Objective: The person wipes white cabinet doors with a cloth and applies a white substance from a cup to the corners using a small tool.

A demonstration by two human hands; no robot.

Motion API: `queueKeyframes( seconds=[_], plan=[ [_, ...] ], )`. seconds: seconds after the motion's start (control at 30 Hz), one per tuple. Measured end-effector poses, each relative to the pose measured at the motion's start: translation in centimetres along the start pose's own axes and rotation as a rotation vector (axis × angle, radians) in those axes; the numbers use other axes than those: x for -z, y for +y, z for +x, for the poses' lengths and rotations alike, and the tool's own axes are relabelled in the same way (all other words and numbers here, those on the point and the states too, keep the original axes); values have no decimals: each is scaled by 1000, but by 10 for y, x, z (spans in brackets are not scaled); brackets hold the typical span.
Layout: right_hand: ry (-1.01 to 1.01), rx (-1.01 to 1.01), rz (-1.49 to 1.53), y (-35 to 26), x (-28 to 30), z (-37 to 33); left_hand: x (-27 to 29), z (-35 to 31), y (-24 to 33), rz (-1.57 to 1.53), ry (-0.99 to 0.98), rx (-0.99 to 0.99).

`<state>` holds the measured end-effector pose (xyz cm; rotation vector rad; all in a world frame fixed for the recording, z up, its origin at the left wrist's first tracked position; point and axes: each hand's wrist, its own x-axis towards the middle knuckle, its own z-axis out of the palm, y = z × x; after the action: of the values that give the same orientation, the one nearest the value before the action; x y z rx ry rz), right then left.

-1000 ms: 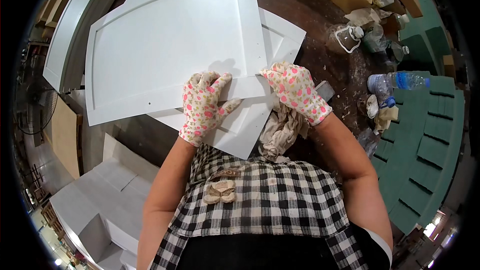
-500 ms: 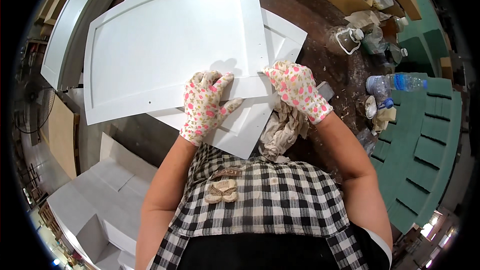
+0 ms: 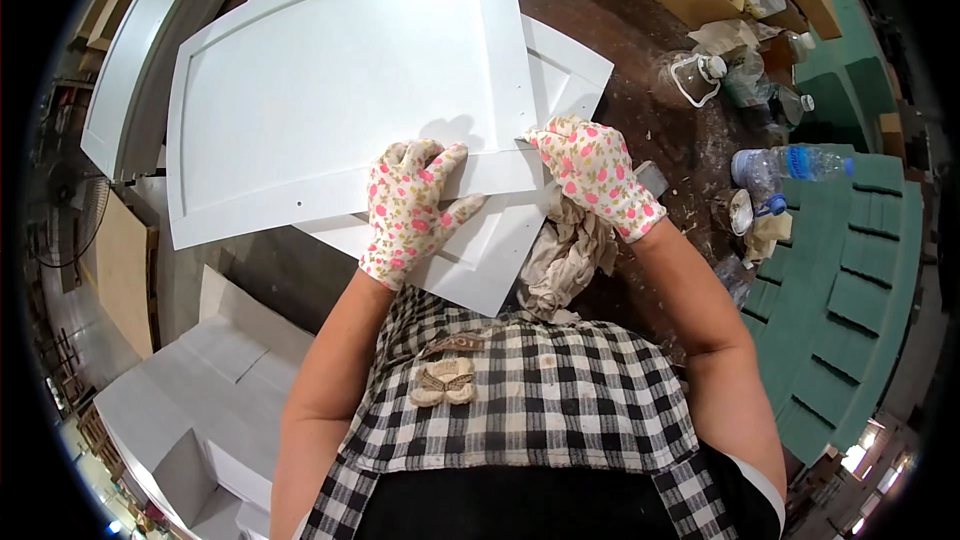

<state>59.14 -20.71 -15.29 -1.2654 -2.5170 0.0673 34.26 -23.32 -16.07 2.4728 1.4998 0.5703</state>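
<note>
A white framed panel (image 3: 330,80), like a cabinet door, lies flat before me on top of another white panel (image 3: 480,255) set at an angle. My left hand (image 3: 410,205), in a floral glove, rests on its near edge, thumb spread from the fingers, holding nothing. My right hand (image 3: 590,170), gloved alike, is closed in a pinch at the panel's right edge, by the joint of the frame. A small tip shows at its fingers, too small to name. Below this hand lies a crumpled beige rag (image 3: 568,255).
Plastic bottles (image 3: 765,175) and a handled jug (image 3: 690,80) stand or lie at the right, near green stacked pieces (image 3: 840,290). More white panels (image 3: 140,60) stand at the far left. An open cardboard box (image 3: 220,390) sits at the lower left.
My right hand has tilted slightly and shifted a little at the panel's edge, fingers still pinched. My left hand stays in place.
</note>
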Motion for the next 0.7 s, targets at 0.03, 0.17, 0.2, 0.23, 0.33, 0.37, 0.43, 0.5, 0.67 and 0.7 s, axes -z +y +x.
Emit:
queueKeyframes(
  seconds=[0.03,0.17,0.2,0.23,0.33,0.37,0.43,0.5,0.67,0.7],
  plan=[
    [2,-2,2,-1,0,0,-1,1,0,7,33,-22],
    [-20,-39,8,-2,2,4,1,1,1,7,15,-5],
    [-16,-63,17,-2,0,5,1,2,2,4,-4,8],
    [-15,-64,19,-1,0,3,2,2,2,0,-24,20],
    [-87,-22,67,-3,6,0,1,-1,0,-4,-22,15],
    [-85,-21,65,-4,4,1,1,-1,0,-4,-19,15],
    [-11,-69,19,-3,-1,1,0,-1,0,-10,-1,-2],
    [-5,-60,20,-2,-2,1,2,2,3,-9,-17,16],
    [-78,-19,25,-9,6,3,2,-1,0,-14,-10,22],
    [-77,-21,24,-8,5,3,2,-1,1,-10,-10,18]
  ],
)
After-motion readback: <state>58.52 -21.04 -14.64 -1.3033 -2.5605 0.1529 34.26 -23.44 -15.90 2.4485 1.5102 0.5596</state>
